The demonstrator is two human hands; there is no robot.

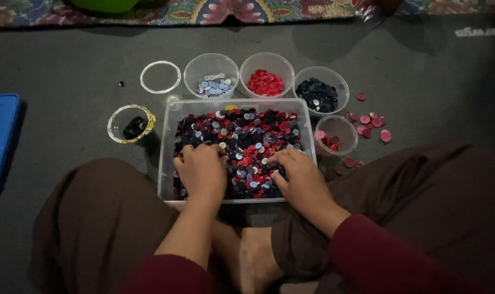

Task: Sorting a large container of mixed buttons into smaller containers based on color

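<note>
Sorting mixed buttons (242,136) in the clear tray (166,163), left hand (202,169) and right hand (296,177) rest loosely curled, grasping nothing visible; picking one colour likely follows.

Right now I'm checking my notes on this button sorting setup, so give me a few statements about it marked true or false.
1. Both hands rest in the bin of mixed buttons. True: left hand and right hand lie on the pile.
2. The middle cup in the back row holds blue buttons. False: it holds red ones.
3. Pink buttons lie loose on the mat, right of the bin. True.
4. The back right cup is empty. False: it holds dark buttons.
5. The ring left of the cups holds red buttons. False: nothing shows inside it.
</note>
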